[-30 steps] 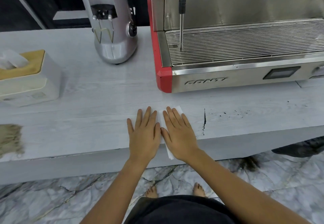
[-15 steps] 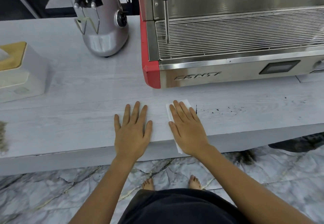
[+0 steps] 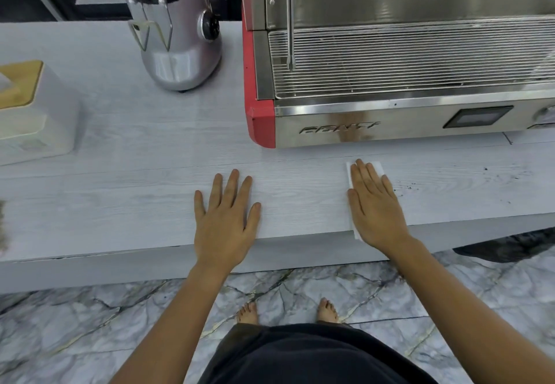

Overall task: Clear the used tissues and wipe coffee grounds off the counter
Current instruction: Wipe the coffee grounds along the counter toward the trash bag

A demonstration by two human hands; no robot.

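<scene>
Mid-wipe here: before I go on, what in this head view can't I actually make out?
- Tissue: mostly covered by the flat right hand, so any grounds picked up are hidden.
- Coffee grounds: specks too small to count; some may lie under that hand.
- Tissue box: cut off by the left edge.
- Brownish thing at the left edge: cut off, blurred.

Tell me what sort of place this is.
Probably a coffee bar or café counter: a commercial espresso machine with a steam wand, and a coffee grinder beside it on the counter.
</scene>
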